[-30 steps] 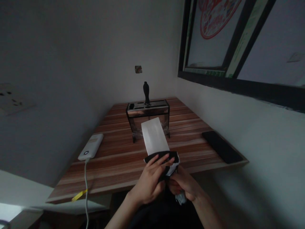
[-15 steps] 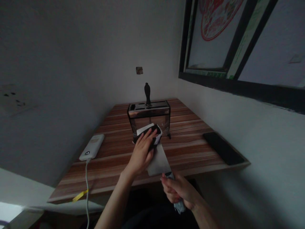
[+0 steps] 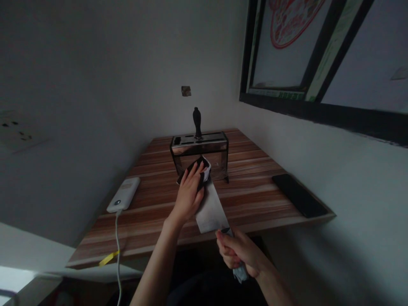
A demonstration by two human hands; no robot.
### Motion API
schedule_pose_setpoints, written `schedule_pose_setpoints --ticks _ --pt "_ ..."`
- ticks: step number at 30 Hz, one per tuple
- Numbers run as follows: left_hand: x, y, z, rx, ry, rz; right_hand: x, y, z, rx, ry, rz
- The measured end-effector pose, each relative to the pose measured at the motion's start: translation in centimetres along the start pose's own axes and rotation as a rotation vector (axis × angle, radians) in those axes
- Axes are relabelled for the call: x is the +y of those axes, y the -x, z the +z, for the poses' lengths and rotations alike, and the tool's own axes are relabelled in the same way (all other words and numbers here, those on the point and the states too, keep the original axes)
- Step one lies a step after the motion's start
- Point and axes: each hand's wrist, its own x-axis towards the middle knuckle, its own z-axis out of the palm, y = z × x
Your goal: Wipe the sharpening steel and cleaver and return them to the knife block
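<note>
The step in hand appears to be a wipe of the knife (image 3: 213, 211), located before the rack (image 3: 200, 148), over the table (image 3: 149, 231). Right hand (image 3: 234, 250): grip closed around the handle (image 3: 240, 273). Left hand (image 3: 189, 189): grip loosely open, fingers spread on the cloth (image 3: 207, 173) at the blade's far end. Next move calls for fingers clear of the edge. Count: one knife, one cloth, one rack, one phone (image 3: 299, 195), one power bank (image 3: 124, 194).

Looks like smooth, faintly shiny metal on the knife (image 3: 213, 208), crinkled wrapping around its handle (image 3: 239, 273), matt fabric in the cloth (image 3: 206, 173), polished metal atop the stand (image 3: 199, 148), streaky wood grain across the worktop (image 3: 248, 187).
</note>
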Motion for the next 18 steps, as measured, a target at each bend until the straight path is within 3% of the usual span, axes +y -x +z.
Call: schedule_pose_setpoints --ticks 7,13,18 --pt "2.3 2.1 0.6 -0.078 0.113 0.064 -0.9 -0.4 -0.5 0.000 -0.020 -0.056" --pt "4.5 4.0 1.4 -0.048 0.315 0.088 -2.0 -0.7 -0.5 0.029 -0.089 -0.117" --pt "5.9 5.1 1.7 -0.092 0.349 0.121 -2.1 -1.0 -0.4 0.131 -0.133 -0.143"
